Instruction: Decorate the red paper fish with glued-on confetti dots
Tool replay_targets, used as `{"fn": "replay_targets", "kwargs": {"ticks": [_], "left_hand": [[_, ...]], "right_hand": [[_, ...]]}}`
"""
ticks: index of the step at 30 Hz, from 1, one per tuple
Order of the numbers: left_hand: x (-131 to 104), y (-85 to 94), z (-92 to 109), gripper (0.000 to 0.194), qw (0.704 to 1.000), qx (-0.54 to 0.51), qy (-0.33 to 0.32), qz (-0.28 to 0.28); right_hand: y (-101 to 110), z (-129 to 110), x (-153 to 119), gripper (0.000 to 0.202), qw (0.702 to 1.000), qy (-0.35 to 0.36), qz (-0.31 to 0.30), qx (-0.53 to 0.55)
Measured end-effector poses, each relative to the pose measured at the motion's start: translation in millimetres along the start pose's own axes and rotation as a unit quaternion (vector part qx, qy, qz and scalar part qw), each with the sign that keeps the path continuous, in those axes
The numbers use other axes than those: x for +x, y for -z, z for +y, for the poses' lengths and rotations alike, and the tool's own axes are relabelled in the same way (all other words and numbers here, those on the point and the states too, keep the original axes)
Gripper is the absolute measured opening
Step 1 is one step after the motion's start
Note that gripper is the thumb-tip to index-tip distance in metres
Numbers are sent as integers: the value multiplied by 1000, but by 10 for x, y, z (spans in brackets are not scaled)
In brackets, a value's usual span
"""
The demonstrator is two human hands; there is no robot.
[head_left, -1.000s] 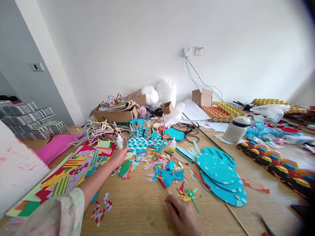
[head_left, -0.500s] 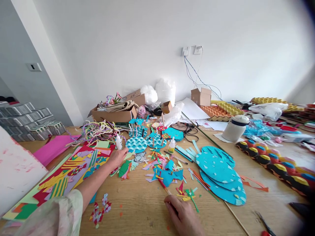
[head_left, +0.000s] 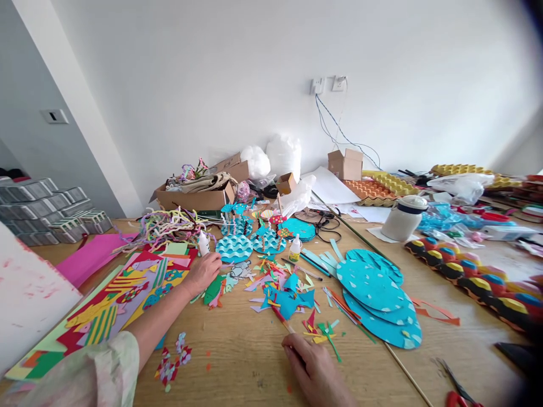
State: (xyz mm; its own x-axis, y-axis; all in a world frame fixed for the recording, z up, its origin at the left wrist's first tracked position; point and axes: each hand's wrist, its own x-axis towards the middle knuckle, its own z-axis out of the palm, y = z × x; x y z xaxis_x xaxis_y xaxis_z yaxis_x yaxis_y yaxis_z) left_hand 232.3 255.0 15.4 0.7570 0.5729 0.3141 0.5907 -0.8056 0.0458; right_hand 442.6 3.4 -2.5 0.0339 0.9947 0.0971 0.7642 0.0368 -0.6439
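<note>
My left hand [head_left: 203, 273] reaches across the wooden table [head_left: 246, 362]. Its fingers curl over paper cut-outs at the edge of a sheet of cut colourful shapes [head_left: 123, 294], beside a green paper fish [head_left: 214, 289]. Whether it grips a piece is unclear. My right hand [head_left: 316, 370] lies low near the front edge, fingers closed on the end of a thin reddish stick [head_left: 280, 318] that points into a pile of blue and mixed paper scraps [head_left: 288, 297].
Two small glue bottles [head_left: 204, 243] [head_left: 292, 249] stand by wave-patterned blue discs [head_left: 235, 247]. Large blue paper discs [head_left: 375, 294] lie right of the scraps. A white jar [head_left: 401, 217], a cardboard box [head_left: 195, 196], painted egg cartons [head_left: 466, 277] and scissors [head_left: 456, 390] surround them.
My left hand drew back slightly and its fingers curled in over the cut-outs. The view shifted a little; my right hand stayed put with the stick.
</note>
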Motion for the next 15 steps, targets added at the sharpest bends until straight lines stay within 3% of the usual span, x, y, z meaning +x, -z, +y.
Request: {"fn": "replay_targets", "kwargs": {"ticks": [7,10,12,15], "left_hand": [[-75,301,184,17,993,11,-84,77],[-179,489,451,17,985,-2,-126,115],[-256,618,677,16,967,-23,-179,178],[-353,783,993,18,956,-37,-193,219]], "right_hand": [[-6,1,-11,24,1000,13,8,3],[-8,5,-1,24,999,5,29,26],[1,1,19,23,996,-5,63,57],[73,-71,36,25,979,-42,102,170]]}}
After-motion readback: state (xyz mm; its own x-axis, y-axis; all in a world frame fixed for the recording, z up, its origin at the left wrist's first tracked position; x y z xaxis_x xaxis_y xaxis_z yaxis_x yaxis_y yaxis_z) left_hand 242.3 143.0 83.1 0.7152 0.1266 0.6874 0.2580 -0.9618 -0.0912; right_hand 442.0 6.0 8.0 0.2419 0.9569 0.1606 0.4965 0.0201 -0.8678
